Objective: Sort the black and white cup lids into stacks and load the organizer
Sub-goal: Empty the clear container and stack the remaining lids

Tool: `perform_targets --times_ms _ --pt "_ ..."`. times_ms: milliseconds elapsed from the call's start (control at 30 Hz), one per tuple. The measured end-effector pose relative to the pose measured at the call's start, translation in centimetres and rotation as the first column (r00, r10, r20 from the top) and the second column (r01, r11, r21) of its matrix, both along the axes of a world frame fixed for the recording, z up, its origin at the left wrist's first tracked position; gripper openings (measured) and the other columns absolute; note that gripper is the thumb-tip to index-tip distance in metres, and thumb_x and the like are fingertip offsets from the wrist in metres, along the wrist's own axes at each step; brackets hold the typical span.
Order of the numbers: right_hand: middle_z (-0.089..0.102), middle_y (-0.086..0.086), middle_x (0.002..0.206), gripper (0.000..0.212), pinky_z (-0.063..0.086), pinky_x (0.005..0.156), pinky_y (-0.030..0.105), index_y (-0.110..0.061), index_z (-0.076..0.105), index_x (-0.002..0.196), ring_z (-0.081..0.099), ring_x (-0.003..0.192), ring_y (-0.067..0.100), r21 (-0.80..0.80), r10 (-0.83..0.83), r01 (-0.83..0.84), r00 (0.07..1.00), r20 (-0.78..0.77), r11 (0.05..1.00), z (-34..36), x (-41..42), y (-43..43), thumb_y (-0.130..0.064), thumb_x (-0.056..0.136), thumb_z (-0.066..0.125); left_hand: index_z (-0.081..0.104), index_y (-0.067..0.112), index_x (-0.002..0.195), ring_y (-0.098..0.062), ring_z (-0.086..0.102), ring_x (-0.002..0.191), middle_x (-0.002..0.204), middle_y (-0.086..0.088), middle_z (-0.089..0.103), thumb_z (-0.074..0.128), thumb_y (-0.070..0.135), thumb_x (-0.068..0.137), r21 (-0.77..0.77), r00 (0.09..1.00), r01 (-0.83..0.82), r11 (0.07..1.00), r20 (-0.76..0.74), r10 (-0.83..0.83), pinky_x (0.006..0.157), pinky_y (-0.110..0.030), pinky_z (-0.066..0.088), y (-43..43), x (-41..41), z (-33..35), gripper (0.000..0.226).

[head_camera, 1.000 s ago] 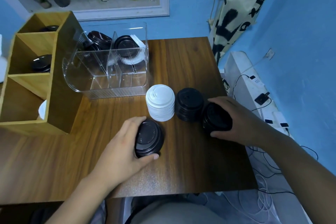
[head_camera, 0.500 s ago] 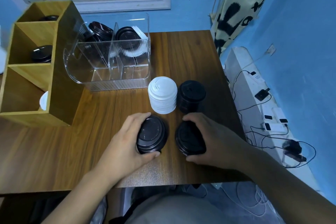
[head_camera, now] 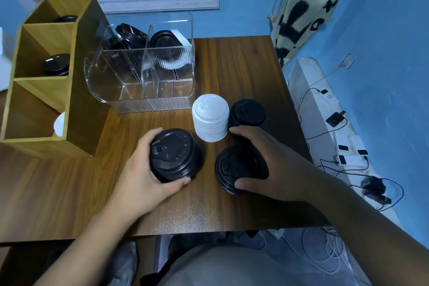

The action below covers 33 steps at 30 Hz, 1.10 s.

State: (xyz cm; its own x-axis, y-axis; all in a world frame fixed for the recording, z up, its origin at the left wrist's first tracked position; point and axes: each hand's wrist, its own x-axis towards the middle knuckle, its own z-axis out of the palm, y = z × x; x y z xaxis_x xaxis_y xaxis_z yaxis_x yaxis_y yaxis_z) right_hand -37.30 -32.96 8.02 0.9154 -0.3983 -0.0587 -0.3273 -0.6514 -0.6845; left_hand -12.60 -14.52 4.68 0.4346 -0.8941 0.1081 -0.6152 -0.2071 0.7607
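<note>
My left hand (head_camera: pixel 141 176) grips a stack of black lids (head_camera: pixel 174 154) near the table's front. Right beside it, my right hand (head_camera: pixel 276 167) grips a second stack of black lids (head_camera: pixel 239 167). Behind them a tall stack of white lids (head_camera: pixel 210 118) stands upright, with a third black stack (head_camera: pixel 248 112) to its right. The clear organizer (head_camera: pixel 148 100) at the back holds black lids and white lids leaning in its compartments. A wooden organizer (head_camera: pixel 46 90) on the left has black lids in two upper compartments and a white lid low down.
The wooden table (head_camera: pixel 69 193) ends close to my body and at the right, where power strips and cables (head_camera: pixel 348 155) lie on the floor. A patterned cloth (head_camera: pixel 308 7) hangs on the blue wall at the back right.
My right hand has carried its black stack from the far right toward me and leftward, next to the stack in my left hand. The left hand has barely moved.
</note>
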Motion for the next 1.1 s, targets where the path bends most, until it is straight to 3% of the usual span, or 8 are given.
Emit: perform_targets --times_ms 233,400,533,633,767,900,1000,1100 --pt "0.028 -0.017 0.159 0.102 0.037 0.115 0.03 -0.035 0.024 0.156 0.032 0.147 0.008 -0.019 0.031 -0.027 0.967 0.252 0.999 1.7 -0.8 0.5 -0.048 0.075 0.085 0.036 0.031 0.147 0.001 0.051 0.128 0.136 0.02 0.054 0.097 0.039 0.055 -0.086 0.975 0.221 0.972 0.041 -0.218 0.105 -0.012 0.038 -3.6 -4.5 4.9 0.111" --pt "0.021 -0.011 0.164 0.107 0.035 0.119 0.037 -0.031 0.027 0.156 0.026 0.151 0.01 -0.029 0.006 0.002 0.965 0.263 1.0 0.3 -1.4 0.4 -0.043 0.071 0.09 0.036 0.037 0.146 0.005 0.049 0.127 0.135 0.027 0.05 0.093 0.026 0.059 -0.087 0.943 0.333 0.939 0.011 -0.334 0.098 -0.008 0.037 -5.3 -7.4 3.4 0.104" --pt "0.024 -0.016 0.162 0.091 0.038 0.117 0.041 -0.036 0.039 0.152 0.028 0.15 0.009 -0.02 0.011 -0.006 0.968 0.251 1.0 -1.1 -1.1 0.8 -0.04 0.075 0.088 0.033 0.031 0.151 -0.002 0.048 0.132 0.141 0.021 0.048 0.09 0.034 0.066 -0.071 0.939 0.343 0.937 0.001 -0.343 0.104 -0.021 0.043 -5.1 -7.3 1.2 0.102" --pt "0.025 -0.017 0.161 0.077 0.041 0.115 0.034 -0.033 0.049 0.146 0.031 0.148 0.008 -0.058 0.033 -0.018 0.964 0.263 0.998 -1.9 -0.9 0.8 -0.04 0.079 0.086 0.025 0.043 0.151 0.001 0.047 0.133 0.143 0.029 0.044 0.09 0.04 0.069 -0.082 0.942 0.322 0.943 -0.072 -0.328 0.103 -0.016 0.042 -4.8 -7.3 0.2 0.105" --pt "0.023 -0.013 0.162 0.074 0.04 0.114 0.024 -0.03 0.049 0.146 0.032 0.147 0.006 -0.123 0.051 -0.019 0.963 0.264 0.992 -2.3 -0.8 0.9 -0.046 0.082 0.081 0.036 0.032 0.151 -0.006 0.052 0.132 0.141 0.019 0.053 0.091 0.038 0.073 -0.062 0.944 0.305 0.95 -0.117 -0.31 0.104 -0.031 0.049 -4.4 -7.3 -1.0 0.095" --pt "0.021 -0.011 0.162 0.078 0.043 0.112 0.025 -0.031 0.045 0.148 0.033 0.146 0.007 -0.189 0.066 -0.014 0.961 0.27 0.982 -3.0 -0.8 0.9 -0.045 0.081 0.082 0.035 0.03 0.152 -0.005 0.052 0.132 0.141 0.02 0.053 0.089 0.039 0.075 -0.061 0.939 0.319 0.946 -0.118 -0.324 0.104 -0.033 0.049 -4.7 -7.6 -1.2 0.094" --pt "0.02 -0.01 0.163 0.081 0.042 0.111 0.025 -0.037 0.04 0.148 0.032 0.147 0.007 -0.21 0.062 -0.004 0.961 0.269 0.978 -3.4 -1.7 0.3 -0.043 0.08 0.083 0.029 0.034 0.154 -0.004 0.044 0.137 0.145 0.022 0.046 0.09 0.044 0.072 -0.017 0.933 0.358 0.933 -0.038 -0.359 0.11 -0.031 0.042 -4.8 -7.2 -1.5 0.102" --pt "0.022 -0.007 0.162 0.086 0.044 0.109 0.033 -0.039 0.039 0.148 0.031 0.147 0.011 -0.234 -0.007 0.07 0.965 0.263 0.97 -3.7 -3.6 -1.1 -0.042 0.076 0.085 0.035 0.031 0.148 -0.007 0.045 0.133 0.139 0.014 0.045 0.093 0.039 0.067 -0.12 0.975 0.199 0.973 0.125 -0.184 0.109 -0.036 0.043 -4.3 -5.6 -1.7 0.1"
